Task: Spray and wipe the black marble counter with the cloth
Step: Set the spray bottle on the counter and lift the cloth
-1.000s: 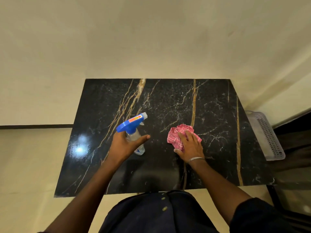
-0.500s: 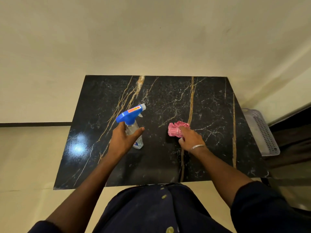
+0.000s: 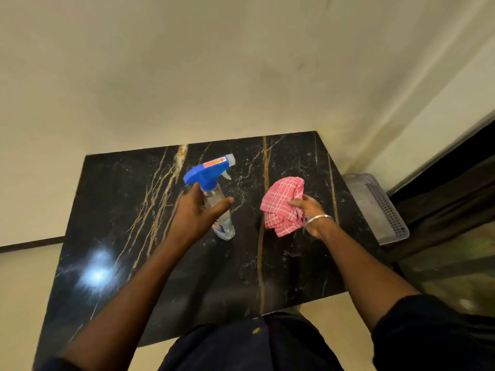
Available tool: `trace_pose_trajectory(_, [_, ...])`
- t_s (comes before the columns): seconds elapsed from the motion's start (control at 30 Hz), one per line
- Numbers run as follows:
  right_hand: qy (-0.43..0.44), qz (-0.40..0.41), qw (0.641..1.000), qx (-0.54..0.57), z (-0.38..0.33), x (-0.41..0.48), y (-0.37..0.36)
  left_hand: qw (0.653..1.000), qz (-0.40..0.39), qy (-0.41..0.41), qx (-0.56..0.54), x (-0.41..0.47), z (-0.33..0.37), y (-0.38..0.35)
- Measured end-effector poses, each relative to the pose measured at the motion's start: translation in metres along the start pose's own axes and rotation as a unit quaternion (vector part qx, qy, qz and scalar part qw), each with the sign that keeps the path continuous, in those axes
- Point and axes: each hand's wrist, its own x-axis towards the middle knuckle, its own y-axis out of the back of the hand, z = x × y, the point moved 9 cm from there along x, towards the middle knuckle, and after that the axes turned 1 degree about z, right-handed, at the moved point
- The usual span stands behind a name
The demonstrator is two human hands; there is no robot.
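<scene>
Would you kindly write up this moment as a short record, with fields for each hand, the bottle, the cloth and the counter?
left hand: holds the spray bottle round its clear body, below the blue trigger head
nozzle: points away from the person, toward the wall
right hand: grips the pink checked cloth, bunched
cloth contact: cannot tell whether it touches the counter
counter: black marble, gold veins, light glare at left front
beside it: grey perforated basket at the right edge
</scene>
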Motion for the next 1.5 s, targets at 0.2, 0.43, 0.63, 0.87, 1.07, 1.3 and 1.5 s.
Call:
trace_pose_trajectory(0.2, [0.049,0.057,0.997,0.013,-0.067,0.041,0.107,0.997,-0.054,-0.053,-0.023,0.064,0.078,-0.101])
trace_pose_trajectory(0.43, [0.102,0.184,0.973,-0.091,-0.149,0.108,0.294,0.989,-0.111,-0.044,-0.087,0.131,0.154,-0.264])
trace_pose_trajectory(0.63, [0.057,0.202,0.951,-0.225,-0.138,0.172,0.415,0.98,-0.173,-0.02,-0.099,0.171,0.188,-0.42])
trace_pose_trajectory(0.87, [-0.054,0.147,0.967,-0.199,-0.042,0.267,0.469,0.973,-0.209,0.072,-0.064,0.191,0.119,-0.556])
trace_pose_trajectory(1.07, [-0.095,0.123,0.959,-0.237,0.016,0.312,0.481,0.962,-0.217,0.163,-0.026,0.191,0.047,-0.616])
trace_pose_trajectory(1.3, [-0.052,0.189,0.801,-0.566,-0.003,0.301,0.485,0.965,-0.204,0.151,-0.062,0.192,0.011,-0.645])
trace_pose_trajectory(1.5, [-0.015,0.195,0.756,-0.625,-0.006,0.289,0.479,0.957,-0.224,0.161,-0.09,0.194,0.009,-0.662])
